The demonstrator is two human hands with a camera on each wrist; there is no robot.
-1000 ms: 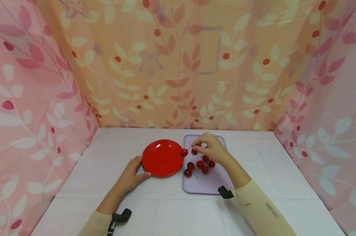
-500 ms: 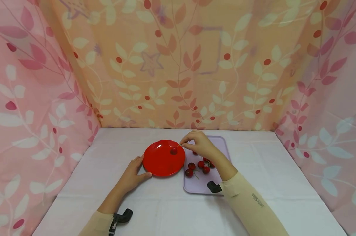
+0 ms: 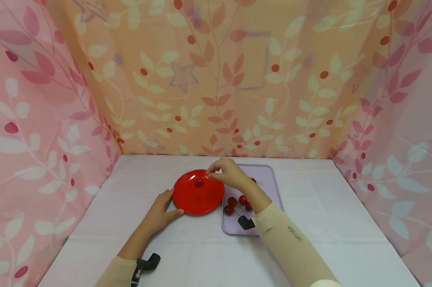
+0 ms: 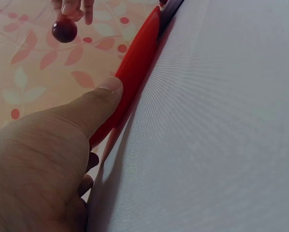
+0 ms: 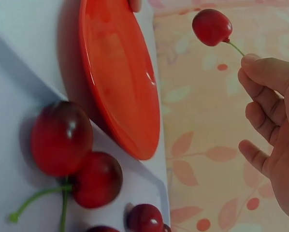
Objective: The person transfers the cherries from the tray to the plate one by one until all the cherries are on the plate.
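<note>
My right hand [image 3: 225, 172] pinches the green stem of a cherry [image 5: 212, 27] between thumb and fingertips. The dark red fruit hangs over the red plate [image 3: 198, 199], apart from its surface in the right wrist view. My left hand [image 3: 161, 213] holds the plate at its left edge, thumb [image 4: 111, 87] against the near rim and fingers farther round. To the plate's right, a pale purple tray [image 3: 267, 171] carries several more cherries [image 3: 229, 210], some with green stems. The right forearm hides part of the tray and the fruit there.
A white cloth covers the table [image 3: 187, 255]. Floral curtains [image 3: 158, 79] stand along its back and both sides. The tray sits right beside the plate, under the right forearm. Black camera mounts [image 3: 149, 262] stick out from both wrists.
My right hand has moved left from over the tray to the plate, carrying the cherry by its stem. The left hand and the plate have stayed in place.
</note>
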